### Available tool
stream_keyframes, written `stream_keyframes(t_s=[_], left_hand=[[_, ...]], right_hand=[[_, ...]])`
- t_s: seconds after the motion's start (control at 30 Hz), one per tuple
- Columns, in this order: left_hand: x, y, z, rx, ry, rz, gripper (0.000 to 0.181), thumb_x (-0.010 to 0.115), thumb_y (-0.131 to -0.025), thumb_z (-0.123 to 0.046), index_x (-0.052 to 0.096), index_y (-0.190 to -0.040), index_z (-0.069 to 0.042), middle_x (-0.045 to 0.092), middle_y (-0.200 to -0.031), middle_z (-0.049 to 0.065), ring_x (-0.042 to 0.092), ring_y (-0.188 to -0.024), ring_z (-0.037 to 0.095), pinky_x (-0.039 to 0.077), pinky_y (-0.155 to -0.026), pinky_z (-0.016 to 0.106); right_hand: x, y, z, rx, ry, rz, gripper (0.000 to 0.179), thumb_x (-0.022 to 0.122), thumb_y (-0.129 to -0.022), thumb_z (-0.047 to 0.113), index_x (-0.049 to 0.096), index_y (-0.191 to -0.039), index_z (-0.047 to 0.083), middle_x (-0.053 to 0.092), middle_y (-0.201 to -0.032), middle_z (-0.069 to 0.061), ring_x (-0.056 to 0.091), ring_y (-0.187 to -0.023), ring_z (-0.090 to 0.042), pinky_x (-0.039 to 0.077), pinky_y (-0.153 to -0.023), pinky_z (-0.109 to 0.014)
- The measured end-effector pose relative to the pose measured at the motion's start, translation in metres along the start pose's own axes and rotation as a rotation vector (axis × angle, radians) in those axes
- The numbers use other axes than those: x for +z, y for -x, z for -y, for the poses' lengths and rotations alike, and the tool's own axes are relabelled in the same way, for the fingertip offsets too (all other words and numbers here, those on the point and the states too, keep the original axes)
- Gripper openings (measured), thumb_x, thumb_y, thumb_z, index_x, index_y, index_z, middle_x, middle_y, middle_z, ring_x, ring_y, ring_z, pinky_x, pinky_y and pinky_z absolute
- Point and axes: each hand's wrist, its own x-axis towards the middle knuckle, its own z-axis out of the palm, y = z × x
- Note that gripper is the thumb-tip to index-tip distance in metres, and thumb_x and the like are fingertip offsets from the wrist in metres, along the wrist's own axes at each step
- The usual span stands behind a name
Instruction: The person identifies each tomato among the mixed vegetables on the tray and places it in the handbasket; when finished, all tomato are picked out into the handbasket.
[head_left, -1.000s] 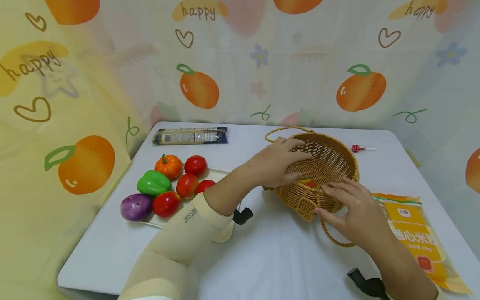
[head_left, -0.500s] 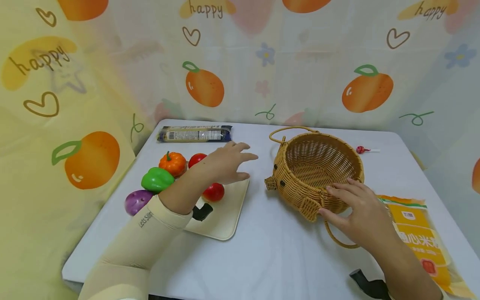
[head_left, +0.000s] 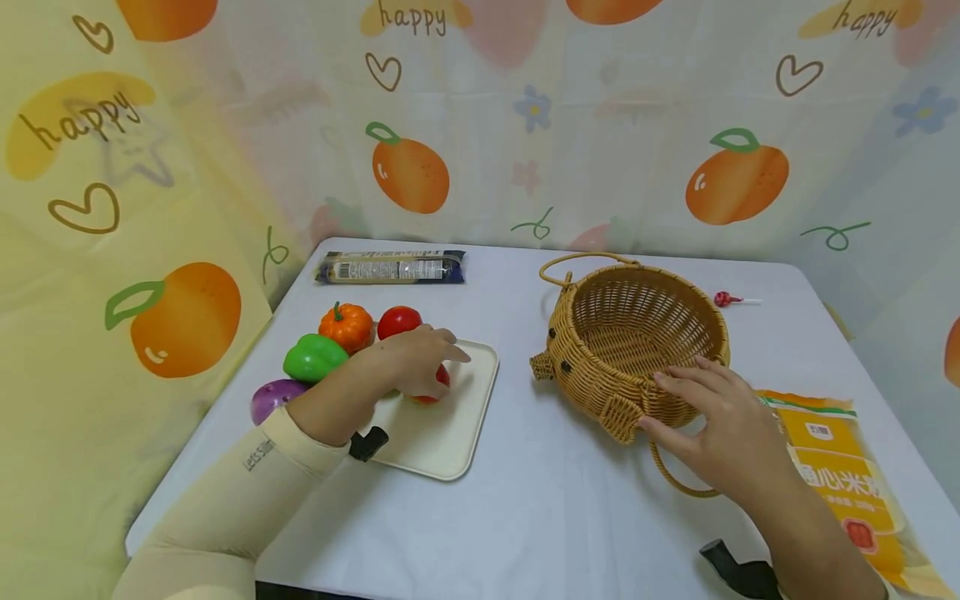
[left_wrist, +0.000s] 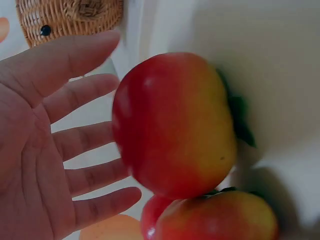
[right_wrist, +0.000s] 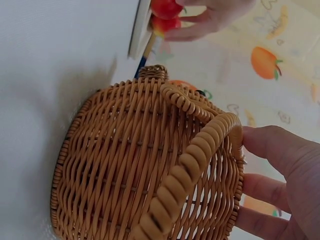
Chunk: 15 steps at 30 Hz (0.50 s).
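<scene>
Far left on the table (head_left: 555, 525): eggplant (head_left: 276, 400), pepper (head_left: 315, 358), pumpkin (head_left: 347, 327), side by side. Pack (head_left: 390, 267) lies behind them near the back edge. Back tomato (head_left: 399, 320) sits right of the pumpkin. Left hand (head_left: 416, 362) is over the tray (head_left: 457, 454), thumb and fingers spread at the tomato (left_wrist: 175, 125), which sits on the tray against a second tomato (left_wrist: 217, 217); fingertips partly hidden, can't tell if they touch. Basket (head_left: 600, 392) stands well right of the tray, snout facing it, red showing through the weave. Right hand (head_left: 708, 425) rests on the basket's near rim, fingers apart, fairly straight. Lollipop (head_left: 737, 299) is behind the basket, to its right; yellow bag (head_left: 840, 475) lies far right, partly behind the right forearm.
</scene>
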Motion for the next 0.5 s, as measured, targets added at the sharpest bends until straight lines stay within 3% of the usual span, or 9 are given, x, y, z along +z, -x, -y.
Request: stream_keyframes(t_s=[0.2, 0.5], left_hand=[[0.0090, 0.0015, -0.0001, 0.002, 0.052, 0.003, 0.055, 0.080, -0.085, -0.011, 0.067, -0.138, -0.021, 0.058, -0.141, 0.008, 0.051, -0.130, 0.030, 0.058, -0.093, 0.043], [0.0118, 0.0026, 0.0048, 0.009, 0.028, -0.012, 0.046, 0.081, -0.085, -0.008, 0.073, -0.129, -0.019, 0.067, -0.125, 0.006, 0.056, -0.120, 0.025, 0.054, -0.102, 0.044]], right_hand=[[0.0011, -0.0002, -0.0010, -0.005, -0.005, -0.009, 0.058, 0.093, -0.068, 0.034, 0.077, -0.118, 0.008, 0.072, -0.121, -0.017, 0.055, -0.127, -0.045, 0.046, -0.098, -0.070], [0.0015, 0.0012, -0.0006, 0.020, -0.004, 0.007, 0.057, 0.092, -0.070, 0.035, 0.076, -0.119, 0.010, 0.071, -0.122, -0.016, 0.053, -0.129, -0.044, 0.045, -0.098, -0.071]])
